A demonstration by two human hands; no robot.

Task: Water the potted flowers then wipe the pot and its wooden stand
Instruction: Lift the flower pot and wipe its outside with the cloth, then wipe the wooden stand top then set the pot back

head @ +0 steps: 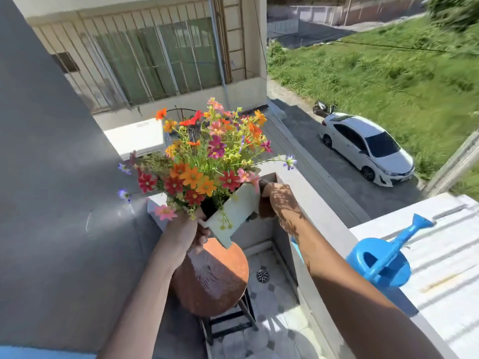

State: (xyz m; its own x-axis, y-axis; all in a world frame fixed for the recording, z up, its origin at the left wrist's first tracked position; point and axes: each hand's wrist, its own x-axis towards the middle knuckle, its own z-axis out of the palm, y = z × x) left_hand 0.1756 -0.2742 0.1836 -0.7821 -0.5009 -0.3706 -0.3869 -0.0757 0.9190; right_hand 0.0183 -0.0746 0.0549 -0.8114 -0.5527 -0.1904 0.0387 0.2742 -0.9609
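White flower pot (234,207): I am holding it aloft, left hand (193,230) and right hand (276,200) clamped on opposite ends; wooden stool (217,278) bare beneath my left hand; blue watering can (381,265) resting right of my forearm; wiping seemingly pending.

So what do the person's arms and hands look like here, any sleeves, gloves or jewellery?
Both forearms are bare as far as the frame shows: no sleeves reach them. The left hand and right hand wear no gloves, and no watch or bracelet shows on either wrist. Leafy dappled shadows fall across the right hand and forearm. A strip of light blue fabric shows at the bottom left.
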